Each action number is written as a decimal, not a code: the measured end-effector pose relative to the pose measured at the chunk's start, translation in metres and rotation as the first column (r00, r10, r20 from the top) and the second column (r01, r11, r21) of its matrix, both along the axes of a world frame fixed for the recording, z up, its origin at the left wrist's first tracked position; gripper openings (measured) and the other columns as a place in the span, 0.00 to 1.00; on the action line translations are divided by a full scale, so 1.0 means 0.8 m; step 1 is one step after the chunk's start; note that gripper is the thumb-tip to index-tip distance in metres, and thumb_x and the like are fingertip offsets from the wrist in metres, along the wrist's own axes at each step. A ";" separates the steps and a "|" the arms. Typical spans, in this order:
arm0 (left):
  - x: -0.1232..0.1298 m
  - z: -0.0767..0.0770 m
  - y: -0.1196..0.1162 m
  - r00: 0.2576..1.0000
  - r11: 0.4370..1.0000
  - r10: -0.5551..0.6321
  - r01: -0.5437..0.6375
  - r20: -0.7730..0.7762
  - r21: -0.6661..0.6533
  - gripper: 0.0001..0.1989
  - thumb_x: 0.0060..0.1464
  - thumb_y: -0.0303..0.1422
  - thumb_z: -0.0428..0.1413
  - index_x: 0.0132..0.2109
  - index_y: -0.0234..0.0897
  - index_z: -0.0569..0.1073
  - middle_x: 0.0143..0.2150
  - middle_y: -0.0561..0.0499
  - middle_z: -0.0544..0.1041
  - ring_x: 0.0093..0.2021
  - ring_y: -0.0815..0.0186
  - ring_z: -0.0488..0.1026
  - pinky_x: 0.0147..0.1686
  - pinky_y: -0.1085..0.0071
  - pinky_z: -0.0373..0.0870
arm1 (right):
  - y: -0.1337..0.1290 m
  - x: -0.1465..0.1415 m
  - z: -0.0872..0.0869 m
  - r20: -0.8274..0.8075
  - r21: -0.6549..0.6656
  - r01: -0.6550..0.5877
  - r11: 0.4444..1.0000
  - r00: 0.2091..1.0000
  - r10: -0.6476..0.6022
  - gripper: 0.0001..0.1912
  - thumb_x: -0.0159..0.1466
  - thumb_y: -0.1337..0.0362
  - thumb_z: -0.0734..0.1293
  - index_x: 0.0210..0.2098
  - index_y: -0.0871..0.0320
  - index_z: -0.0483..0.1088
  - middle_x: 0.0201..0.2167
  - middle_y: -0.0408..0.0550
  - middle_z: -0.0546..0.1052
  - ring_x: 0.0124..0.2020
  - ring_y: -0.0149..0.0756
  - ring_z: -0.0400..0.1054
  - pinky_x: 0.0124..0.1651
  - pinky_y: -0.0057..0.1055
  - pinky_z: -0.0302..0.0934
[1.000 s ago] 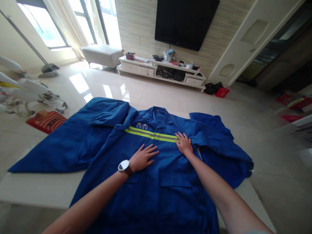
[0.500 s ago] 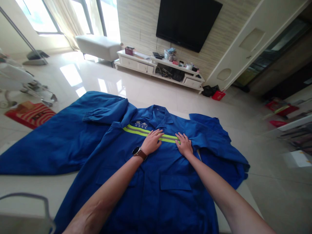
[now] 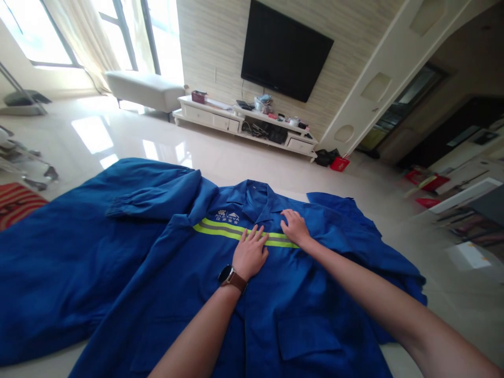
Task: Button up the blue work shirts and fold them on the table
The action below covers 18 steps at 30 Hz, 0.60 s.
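Note:
A blue work jacket (image 3: 197, 273) lies spread out front side up, its collar (image 3: 258, 202) pointing away from me. A yellow-green and grey reflective strip (image 3: 220, 229) crosses its chest, below a printed white logo. My left hand (image 3: 250, 253), with a watch on the wrist, lies flat on the jacket front, fingertips on the strip. My right hand (image 3: 294, 227) is on the chest just right of the collar, its fingers bent slightly and apart. One sleeve (image 3: 157, 194) is folded over at the left. More blue cloth (image 3: 59, 252) lies beneath and beside it.
A white TV cabinet (image 3: 208, 115) with small items on it stands at the far wall, under a black television (image 3: 285, 52). A grey bench (image 3: 145, 89) is near the windows. A red bag (image 3: 19, 205) sits on the floor at left.
My right hand has moved from the strip up towards the collar. My left hand stays on the jacket front, now flatter and slightly lower on the strip. The view has shifted.

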<state>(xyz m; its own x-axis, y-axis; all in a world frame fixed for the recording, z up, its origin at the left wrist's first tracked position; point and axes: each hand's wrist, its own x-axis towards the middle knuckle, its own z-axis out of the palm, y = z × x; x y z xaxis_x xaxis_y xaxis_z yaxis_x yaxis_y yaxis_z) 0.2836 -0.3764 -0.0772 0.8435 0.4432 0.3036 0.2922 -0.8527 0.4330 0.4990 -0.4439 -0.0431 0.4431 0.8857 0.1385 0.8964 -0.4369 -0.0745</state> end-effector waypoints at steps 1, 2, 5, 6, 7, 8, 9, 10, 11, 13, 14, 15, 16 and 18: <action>0.000 -0.001 0.000 1.000 1.000 -0.001 0.001 0.003 0.008 0.25 0.65 0.36 0.50 0.66 0.44 0.70 0.73 0.46 0.62 0.74 0.51 0.55 0.72 0.44 0.52 | 0.024 -0.002 -0.001 -0.029 0.032 -0.022 0.999 0.999 0.023 0.24 0.71 0.60 0.57 0.64 0.52 0.67 0.68 0.50 0.65 0.67 0.51 0.55 0.63 0.49 0.56; 0.000 -0.002 0.000 1.000 1.000 -0.002 0.002 0.006 0.018 0.24 0.65 0.36 0.50 0.66 0.44 0.70 0.73 0.46 0.63 0.74 0.51 0.55 0.71 0.44 0.53 | 0.047 -0.005 -0.005 -0.057 0.033 -0.038 0.999 0.998 0.039 0.25 0.71 0.58 0.56 0.66 0.49 0.65 0.71 0.47 0.62 0.70 0.51 0.51 0.64 0.51 0.55; 0.000 -0.006 0.001 1.000 0.999 0.002 -0.002 0.008 0.045 0.25 0.65 0.36 0.50 0.67 0.45 0.69 0.73 0.46 0.63 0.75 0.51 0.54 0.71 0.43 0.54 | 0.094 -0.009 -0.025 -0.109 -0.021 0.004 1.000 0.994 -0.006 0.25 0.73 0.55 0.55 0.68 0.45 0.63 0.74 0.42 0.56 0.73 0.50 0.46 0.68 0.56 0.49; 0.000 -0.007 0.001 1.000 0.999 0.004 -0.004 0.006 0.050 0.25 0.65 0.36 0.50 0.67 0.45 0.69 0.73 0.46 0.62 0.75 0.51 0.54 0.71 0.43 0.54 | 0.102 -0.008 -0.033 -0.112 -0.025 0.034 0.999 0.993 -0.037 0.26 0.73 0.55 0.54 0.68 0.45 0.62 0.74 0.41 0.56 0.73 0.48 0.46 0.68 0.56 0.47; 0.000 -0.008 0.001 1.000 0.999 0.006 -0.006 0.005 0.052 0.25 0.65 0.36 0.49 0.67 0.45 0.69 0.73 0.45 0.62 0.75 0.51 0.53 0.71 0.43 0.53 | 0.106 -0.006 -0.040 -0.112 -0.020 0.059 0.998 0.992 -0.061 0.26 0.73 0.55 0.54 0.69 0.45 0.61 0.74 0.41 0.56 0.73 0.47 0.46 0.69 0.56 0.46; 0.001 -0.008 0.001 1.000 0.999 0.006 -0.006 0.003 0.051 0.25 0.65 0.36 0.49 0.68 0.45 0.68 0.73 0.45 0.62 0.75 0.51 0.53 0.71 0.42 0.53 | 0.108 -0.004 -0.046 -0.113 -0.012 0.072 0.997 0.991 -0.073 0.27 0.73 0.54 0.54 0.70 0.45 0.60 0.74 0.41 0.56 0.73 0.46 0.46 0.69 0.56 0.45; 0.001 -0.008 0.001 1.000 0.999 0.006 -0.006 0.002 0.049 0.25 0.65 0.36 0.49 0.68 0.45 0.68 0.73 0.45 0.62 0.75 0.51 0.52 0.71 0.42 0.53 | 0.108 -0.002 -0.049 -0.118 -0.005 0.075 0.997 0.990 -0.075 0.28 0.73 0.54 0.54 0.71 0.45 0.58 0.75 0.41 0.56 0.73 0.46 0.46 0.70 0.55 0.45; 0.002 -0.008 0.001 1.000 0.999 0.004 -0.004 0.002 0.045 0.25 0.65 0.36 0.49 0.68 0.45 0.68 0.73 0.45 0.62 0.75 0.51 0.52 0.71 0.42 0.53 | 0.107 0.001 -0.052 -0.124 0.000 0.074 0.997 0.990 -0.073 0.29 0.73 0.53 0.55 0.72 0.45 0.57 0.75 0.42 0.56 0.73 0.46 0.46 0.70 0.55 0.45; 0.002 -0.007 0.001 1.000 0.999 0.004 -0.004 0.001 0.041 0.25 0.65 0.36 0.49 0.68 0.45 0.68 0.73 0.46 0.62 0.76 0.51 0.51 0.71 0.42 0.53 | 0.106 0.003 -0.053 -0.130 0.002 0.073 0.997 0.989 -0.072 0.30 0.73 0.53 0.55 0.72 0.46 0.55 0.75 0.42 0.56 0.73 0.46 0.46 0.70 0.55 0.45; 0.002 -0.005 0.001 1.000 0.999 0.007 -0.007 -0.004 0.033 0.25 0.65 0.36 0.50 0.67 0.44 0.69 0.73 0.46 0.62 0.76 0.50 0.51 0.71 0.42 0.52 | 0.105 0.004 -0.052 -0.133 0.004 0.082 0.997 0.988 -0.080 0.31 0.73 0.52 0.56 0.73 0.47 0.53 0.74 0.43 0.57 0.73 0.45 0.47 0.70 0.54 0.46; 0.001 -0.003 0.000 1.000 1.000 0.009 -0.009 -0.011 0.029 0.25 0.65 0.35 0.50 0.67 0.44 0.69 0.73 0.46 0.63 0.76 0.50 0.51 0.72 0.42 0.52 | 0.105 0.003 -0.051 -0.129 0.005 0.088 0.996 0.988 -0.087 0.30 0.73 0.53 0.56 0.73 0.48 0.54 0.74 0.44 0.57 0.73 0.45 0.47 0.70 0.53 0.46; 0.001 -0.002 0.000 1.000 1.000 0.011 -0.011 -0.021 0.026 0.24 0.65 0.35 0.50 0.67 0.43 0.69 0.73 0.46 0.63 0.76 0.50 0.51 0.72 0.43 0.51 | 0.105 0.002 -0.051 -0.126 0.005 0.094 0.996 0.988 -0.093 0.30 0.73 0.53 0.56 0.73 0.49 0.54 0.74 0.45 0.57 0.73 0.45 0.47 0.70 0.53 0.46; 0.000 0.000 0.000 0.999 1.000 0.011 -0.010 -0.033 0.022 0.24 0.65 0.36 0.50 0.67 0.43 0.69 0.73 0.46 0.62 0.76 0.50 0.51 0.72 0.43 0.51 | 0.105 0.001 -0.051 -0.124 0.005 0.098 0.995 0.988 -0.097 0.30 0.73 0.53 0.56 0.72 0.49 0.55 0.74 0.45 0.57 0.73 0.45 0.48 0.69 0.53 0.46; 0.000 0.003 -0.001 0.999 1.000 0.007 -0.006 -0.053 0.014 0.24 0.66 0.36 0.49 0.67 0.41 0.69 0.74 0.46 0.61 0.75 0.50 0.52 0.72 0.44 0.51 | 0.104 -0.001 -0.049 -0.123 0.006 0.105 0.994 0.987 -0.104 0.29 0.73 0.53 0.56 0.71 0.49 0.56 0.74 0.45 0.58 0.72 0.46 0.48 0.69 0.54 0.47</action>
<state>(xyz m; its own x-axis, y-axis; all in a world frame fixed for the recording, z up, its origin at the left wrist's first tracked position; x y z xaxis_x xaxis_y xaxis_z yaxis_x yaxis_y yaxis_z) 0.2833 -0.3772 -0.0746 0.8556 0.4450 0.2645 0.3203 -0.8565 0.4047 0.4981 -0.3607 -0.0826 0.5474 0.8322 0.0883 0.8297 -0.5259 -0.1870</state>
